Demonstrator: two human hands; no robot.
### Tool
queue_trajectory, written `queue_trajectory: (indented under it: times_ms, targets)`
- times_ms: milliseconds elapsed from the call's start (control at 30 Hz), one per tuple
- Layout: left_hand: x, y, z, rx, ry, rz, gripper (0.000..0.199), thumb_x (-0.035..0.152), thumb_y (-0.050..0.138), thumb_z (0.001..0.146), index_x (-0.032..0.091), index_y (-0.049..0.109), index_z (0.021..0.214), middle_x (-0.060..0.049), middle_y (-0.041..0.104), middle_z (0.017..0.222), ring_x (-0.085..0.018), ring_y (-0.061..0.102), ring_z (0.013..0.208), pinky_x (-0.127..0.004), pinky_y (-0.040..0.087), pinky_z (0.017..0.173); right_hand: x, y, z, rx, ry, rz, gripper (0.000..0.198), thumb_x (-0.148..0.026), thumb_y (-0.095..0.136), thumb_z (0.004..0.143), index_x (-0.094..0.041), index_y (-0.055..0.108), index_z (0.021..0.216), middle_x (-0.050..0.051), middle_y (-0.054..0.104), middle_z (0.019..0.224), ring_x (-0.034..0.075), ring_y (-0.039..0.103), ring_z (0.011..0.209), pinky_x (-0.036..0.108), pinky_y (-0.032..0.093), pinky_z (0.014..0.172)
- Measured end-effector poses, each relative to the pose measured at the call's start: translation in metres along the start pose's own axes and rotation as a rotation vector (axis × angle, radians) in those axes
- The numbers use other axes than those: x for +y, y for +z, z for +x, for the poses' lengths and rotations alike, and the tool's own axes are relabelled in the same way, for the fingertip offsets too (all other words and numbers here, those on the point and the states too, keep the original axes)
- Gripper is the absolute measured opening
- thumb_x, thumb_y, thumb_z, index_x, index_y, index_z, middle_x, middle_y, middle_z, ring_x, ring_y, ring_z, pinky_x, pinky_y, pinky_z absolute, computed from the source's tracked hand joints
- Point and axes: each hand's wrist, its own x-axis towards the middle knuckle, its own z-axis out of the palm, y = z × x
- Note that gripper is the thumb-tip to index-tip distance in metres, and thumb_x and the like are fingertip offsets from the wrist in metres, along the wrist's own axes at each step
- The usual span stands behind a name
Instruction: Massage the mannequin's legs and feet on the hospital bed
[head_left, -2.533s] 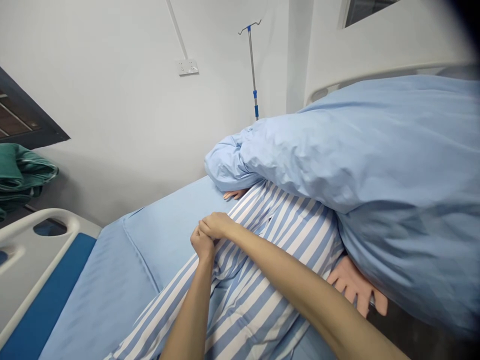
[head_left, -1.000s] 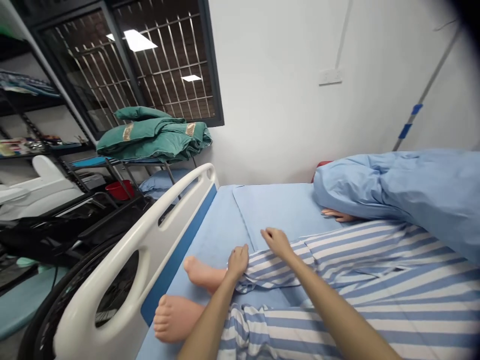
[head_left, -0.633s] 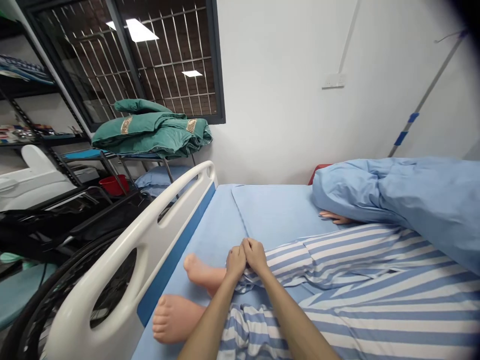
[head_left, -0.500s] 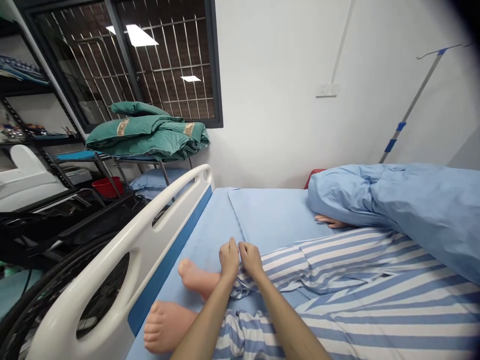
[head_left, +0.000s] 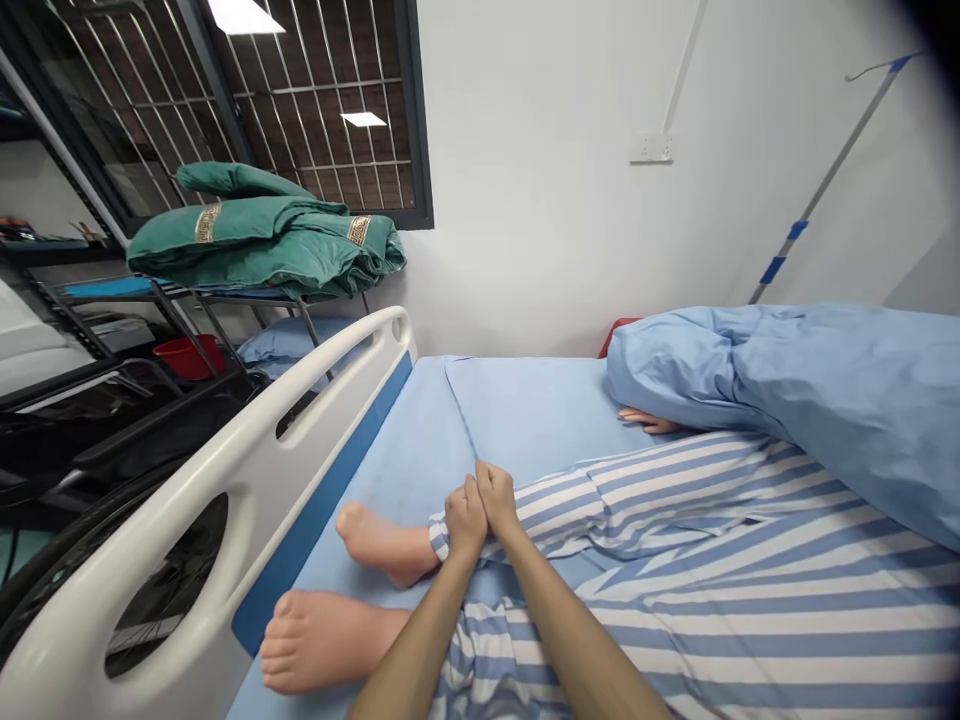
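A care manikin lies on the bed in blue-and-white striped trousers [head_left: 757, 610], its two bare feet by the end board. My left hand [head_left: 466, 514] is closed around the far trouser leg [head_left: 559, 500], just above the ankle. Against it, my right hand [head_left: 496, 496] is closed on the same leg, a little farther up. The cuff reaches the ankle of the far foot [head_left: 382, 540]. Cloth inside my fingers is hidden. The near foot [head_left: 322, 640] lies closer to me, its trouser leg bunched under my forearms.
A white bed end board [head_left: 247, 470] stands at the left, with a wheelchair [head_left: 82, 450] beyond it. Blue quilt [head_left: 810, 390] covers the manikin's upper body, one manikin hand [head_left: 649, 420] showing. Green folded bedding [head_left: 262, 240] lies below the window. An IV pole [head_left: 806, 215] stands behind.
My hands have come together, the right one slightly ahead. The far trouser cuff now shows beyond my left hand at the ankle, where bare skin was before. The view has shifted slightly.
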Motion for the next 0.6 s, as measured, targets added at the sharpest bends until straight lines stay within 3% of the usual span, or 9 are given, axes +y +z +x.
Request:
queue_trajectory:
  times_ms: [300,467,600]
  targets:
    - [0.006,-0.001,0.002,-0.061,0.014,0.219,0.054,0.036,0.018,0.085,0.015,0.063,0.064,-0.013,0.066,0.071,-0.018,0.057,0.067,-0.025,0.034,0.060,-0.002,-0.005,0.000,-0.010,0.046,0.063,0.036,-0.038,0.034,0.079,-0.019,0.031,0.048,-0.006,0.027,0.047,0.008,0.028,0.048,0.021,0.023,0.046]
    - [0.011,0.000,-0.001,-0.135,0.062,0.542,0.039,0.025,0.026,0.085,0.014,0.064,0.080,-0.012,0.066,0.081,-0.017,0.058,0.074,-0.026,0.034,0.063,-0.018,-0.027,-0.001,-0.074,-0.033,-0.022,0.037,-0.037,0.038,0.079,-0.018,0.031,0.048,-0.006,0.028,0.046,0.008,0.029,0.047,0.021,0.022,0.047]
    - [0.017,-0.001,-0.005,-0.164,0.042,0.585,0.034,0.029,0.032,0.084,0.018,0.064,0.079,-0.009,0.066,0.081,-0.018,0.058,0.076,-0.026,0.033,0.062,-0.037,-0.038,0.009,-0.075,-0.085,-0.016,0.039,-0.038,0.038,0.080,-0.018,0.028,0.048,-0.007,0.023,0.047,0.007,0.026,0.047,0.021,0.021,0.047]
